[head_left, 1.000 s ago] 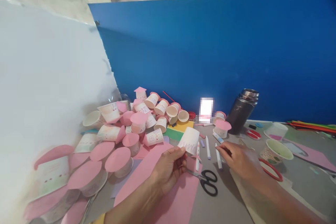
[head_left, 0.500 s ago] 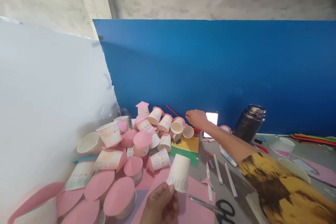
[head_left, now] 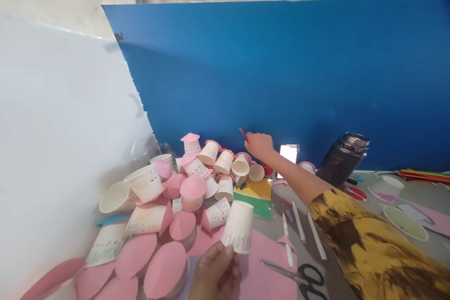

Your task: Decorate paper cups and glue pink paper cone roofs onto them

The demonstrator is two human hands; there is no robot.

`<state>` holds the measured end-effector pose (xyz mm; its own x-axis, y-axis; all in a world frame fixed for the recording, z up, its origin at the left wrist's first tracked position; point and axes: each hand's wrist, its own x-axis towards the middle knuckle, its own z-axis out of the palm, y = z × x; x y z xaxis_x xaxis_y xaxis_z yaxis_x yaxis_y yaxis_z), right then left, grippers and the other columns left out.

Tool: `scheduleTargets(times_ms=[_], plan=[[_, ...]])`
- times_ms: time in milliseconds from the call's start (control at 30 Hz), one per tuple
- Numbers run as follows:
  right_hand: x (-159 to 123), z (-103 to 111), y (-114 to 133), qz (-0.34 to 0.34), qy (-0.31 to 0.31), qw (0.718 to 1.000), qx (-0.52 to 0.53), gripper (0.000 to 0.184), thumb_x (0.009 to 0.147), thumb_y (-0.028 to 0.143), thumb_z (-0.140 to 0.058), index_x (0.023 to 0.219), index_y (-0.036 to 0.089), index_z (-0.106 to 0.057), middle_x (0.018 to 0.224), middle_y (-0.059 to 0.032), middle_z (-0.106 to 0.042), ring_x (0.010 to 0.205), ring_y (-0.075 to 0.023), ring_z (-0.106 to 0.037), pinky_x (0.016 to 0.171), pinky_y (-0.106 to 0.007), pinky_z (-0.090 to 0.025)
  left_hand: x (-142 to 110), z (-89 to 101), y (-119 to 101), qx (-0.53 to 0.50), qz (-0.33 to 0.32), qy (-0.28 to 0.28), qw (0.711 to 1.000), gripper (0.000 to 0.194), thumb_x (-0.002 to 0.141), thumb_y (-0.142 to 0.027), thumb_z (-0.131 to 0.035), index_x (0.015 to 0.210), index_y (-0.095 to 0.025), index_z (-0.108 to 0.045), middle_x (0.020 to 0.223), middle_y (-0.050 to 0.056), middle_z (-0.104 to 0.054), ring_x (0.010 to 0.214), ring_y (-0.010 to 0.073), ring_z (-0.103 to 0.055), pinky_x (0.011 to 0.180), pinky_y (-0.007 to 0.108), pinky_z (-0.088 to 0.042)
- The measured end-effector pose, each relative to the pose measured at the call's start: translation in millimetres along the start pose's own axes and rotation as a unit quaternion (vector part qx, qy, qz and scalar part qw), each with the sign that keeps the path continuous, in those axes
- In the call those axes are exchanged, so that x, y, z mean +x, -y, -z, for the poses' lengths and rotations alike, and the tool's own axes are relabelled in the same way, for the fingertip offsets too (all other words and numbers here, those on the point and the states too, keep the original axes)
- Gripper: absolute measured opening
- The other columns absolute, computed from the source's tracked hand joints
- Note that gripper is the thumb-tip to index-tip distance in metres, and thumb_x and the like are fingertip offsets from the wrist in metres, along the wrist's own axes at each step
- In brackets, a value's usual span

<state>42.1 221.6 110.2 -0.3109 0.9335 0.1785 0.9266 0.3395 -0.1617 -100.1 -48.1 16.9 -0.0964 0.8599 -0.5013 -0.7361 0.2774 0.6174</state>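
My left hand (head_left: 218, 267) pinches an upside-down paper cup (head_left: 239, 225) near its rim, with thumb in front. Purple strokes like grass run round the cup's lower edge. At the back, near the blue wall, my right hand (head_left: 259, 145) is closed on a thin red stick (head_left: 243, 133) whose end pokes out beyond the fingers; its exact kind cannot be made out. Below that hand lie several paper cups (head_left: 241, 165) with pink paper tops. Pink paper (head_left: 262, 272) and black-handled scissors (head_left: 298, 276) are close to the left hand.
Many decorated cups with pink cone tops (head_left: 165, 269) crowd the left side. White markers (head_left: 298, 222), a lit phone (head_left: 288, 154) and a dark flask (head_left: 344, 157) stand or lie to the right. Coloured sticks (head_left: 425, 174) lie far right. A blue board (head_left: 281, 70) closes off the back.
My right hand has lifted slightly, and the red stick now sticks out shorter and higher from it. The view has shifted a little; my left hand keeps the cup in place.
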Motion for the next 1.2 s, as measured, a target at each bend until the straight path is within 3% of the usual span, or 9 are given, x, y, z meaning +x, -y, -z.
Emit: scheduleTargets(times_ms=[233, 433, 467, 567, 633, 767, 933, 1033, 1200], plan=[[-53.4, 24.0, -85.3, -0.064, -0.071, 0.983, 0.159, 0.032, 0.096, 0.036, -0.057, 0.082, 0.013, -0.073, 0.084, -0.0098, -0.077, 0.086, -0.0203, -0.072, 0.081, -0.027, -0.049, -10.8, -37.9, -12.3, -0.024, -0.019, 0.041, 0.999, 0.041, 0.049, -0.028, -0.100, 0.071, -0.012, -0.069, 0.067, 0.001, -0.065, 0.060, 0.0095, -0.059, 0.058, 0.020, -0.052], [-117.1, 36.2, -123.0, -0.126, -0.222, 0.909, 0.330, 0.058, 0.100, 0.058, -0.035, 0.093, 0.012, -0.068, 0.082, -0.0111, -0.075, 0.059, -0.0150, -0.063, 0.055, -0.026, -0.048, 1.0, -66.1, -17.3, 0.015, -0.050, 0.070, 0.996, 0.040, 0.052, -0.031, -0.099, 0.069, -0.014, -0.067, 0.068, 0.000, -0.063, 0.062, 0.0101, -0.058, 0.059, 0.021, -0.051], [-130.1, 36.4, -124.7, -0.130, -0.243, 0.886, 0.373, 0.059, 0.098, 0.063, -0.036, 0.096, 0.013, -0.067, 0.082, -0.0102, -0.075, 0.055, -0.0133, -0.059, 0.050, -0.025, -0.045, 5.1, -68.0, -15.6, 0.030, -0.066, 0.082, 0.994, 0.038, 0.056, -0.032, -0.097, 0.068, -0.014, -0.066, 0.068, 0.000, -0.063, 0.063, 0.0098, -0.057, 0.059, 0.021, -0.049], [-167.4, 36.3, -122.3, -0.117, -0.253, 0.715, 0.642, 0.043, 0.082, 0.058, -0.073, 0.091, 0.016, -0.069, 0.078, -0.0063, -0.072, 0.052, -0.0102, -0.054, 0.043, -0.021, -0.038, 16.9, -70.6, -6.8, 0.078, -0.112, 0.080, 0.987, 0.031, 0.067, -0.035, -0.091, 0.069, -0.013, -0.069, 0.071, 0.001, -0.064, 0.066, 0.0102, -0.056, 0.062, 0.021, -0.048], [-187.7, 36.2, -115.0, -0.117, -0.244, 0.672, 0.690, 0.032, 0.079, 0.047, -0.081, 0.086, 0.018, -0.068, 0.073, -0.0021, -0.069, 0.050, -0.0087, -0.052, 0.043, -0.020, -0.038, 21.7, -71.6, -1.2, 0.098, -0.122, 0.062, 0.986, 0.028, 0.070, -0.035, -0.089, 0.071, -0.013, -0.071, 0.076, 0.003, -0.067, 0.071, 0.0115, -0.059, 0.067, 0.021, -0.048], [-213.0, 33.4, -93.2, -0.068, -0.241, 0.692, 0.677, 0.023, 0.088, 0.040, -0.076, 0.081, 0.021, -0.065, 0.067, 0.0006, -0.064, 0.050, -0.0098, -0.054, 0.045, -0.022, -0.044, 24.5, -74.0, 0.8, 0.044, -0.089, 0.079, 0.992, 0.025, 0.069, -0.031, -0.089, 0.074, -0.013, -0.072, 0.085, 0.007, -0.072, 0.079, 0.0161, -0.064, 0.072, 0.026, -0.052], [-225.5, 24.0, -71.4, -0.023, -0.244, 0.766, 0.594, 0.015, 0.094, 0.036, -0.069, 0.094, 0.021, -0.071, 0.073, -0.0024, -0.069, 0.056, -0.0143, -0.060, 0.048, -0.028, -0.049, 27.5, -69.7, 0.8, -0.013, -0.048, 0.060, 0.997, 0.025, 0.068, -0.030, -0.088, 0.078, -0.014, -0.072, 0.090, 0.010, -0.075, 0.085, 0.0200, -0.068, 0.079, 0.031, -0.054], [-230.2, 19.7, -64.5, -0.022, -0.258, 0.781, 0.568, 0.013, 0.095, 0.033, -0.068, 0.095, 0.022, -0.073, 0.074, -0.0024, -0.071, 0.058, -0.0150, -0.062, 0.051, -0.029, -0.050, 26.7, -64.3, 3.4, 0.088, -0.109, 0.052, 0.989, 0.024, 0.071, -0.035, -0.086, 0.072, -0.014, -0.073, 0.082, 0.007, -0.074, 0.080, 0.0177, -0.064, 0.081, 0.030, -0.050], [-240.4, 19.2, -53.4, -0.008, -0.298, 0.788, 0.539, 0.010, 0.094, 0.029, -0.069, 0.095, 0.021, -0.074, 0.080, -0.0038, -0.073, 0.061, -0.0161, -0.065, 0.052, -0.030, -0.052, 17.5, -63.2, 2.7, 0.293, -0.214, -0.010, 0.932, 0.023, 0.078, -0.032, -0.077, 0.061, -0.018, -0.069, 0.064, 0.000, -0.063, 0.068, 0.0148, -0.053, 0.067, 0.026, -0.039]])
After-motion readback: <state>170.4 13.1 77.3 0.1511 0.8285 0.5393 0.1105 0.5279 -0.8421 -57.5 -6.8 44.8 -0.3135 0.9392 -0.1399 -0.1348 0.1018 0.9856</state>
